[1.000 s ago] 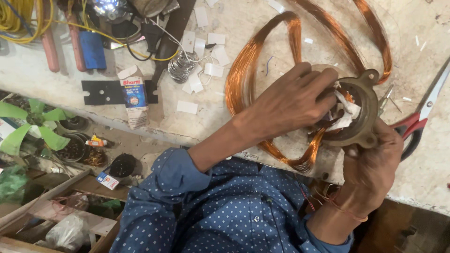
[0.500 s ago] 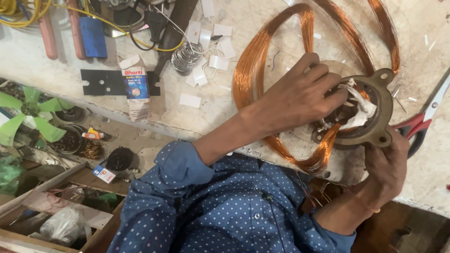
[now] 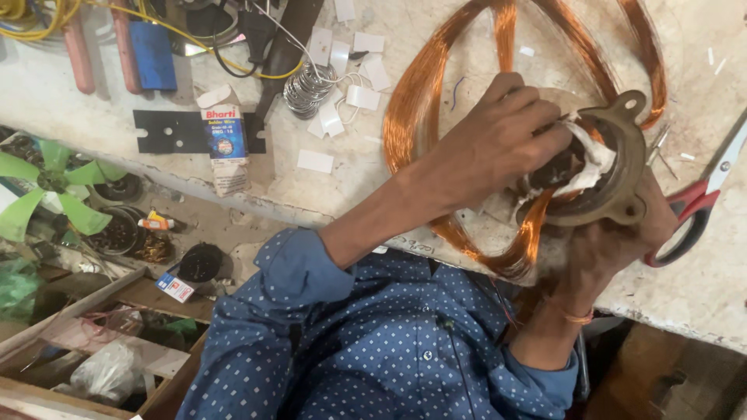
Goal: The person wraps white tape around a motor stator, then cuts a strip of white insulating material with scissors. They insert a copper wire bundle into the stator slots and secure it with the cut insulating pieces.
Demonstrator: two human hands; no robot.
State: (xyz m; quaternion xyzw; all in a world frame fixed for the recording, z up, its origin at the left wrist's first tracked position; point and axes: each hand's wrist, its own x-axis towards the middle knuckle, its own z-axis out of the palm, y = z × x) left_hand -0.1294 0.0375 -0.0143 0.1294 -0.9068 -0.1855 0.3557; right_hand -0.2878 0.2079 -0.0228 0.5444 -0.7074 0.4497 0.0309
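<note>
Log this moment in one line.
left hand: fingers at white paper in motor stator | right hand: grips it | copper wire coils: on bench

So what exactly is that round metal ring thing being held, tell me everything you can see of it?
The metal ring is a dull brownish-grey round frame with small mounting ears on its rim. White paper strips and copper wire sit in its opening, and long copper loops trail onto the bench. It is tilted at the bench edge; the right hand cups it from below while the left hand presses into its centre.
</note>
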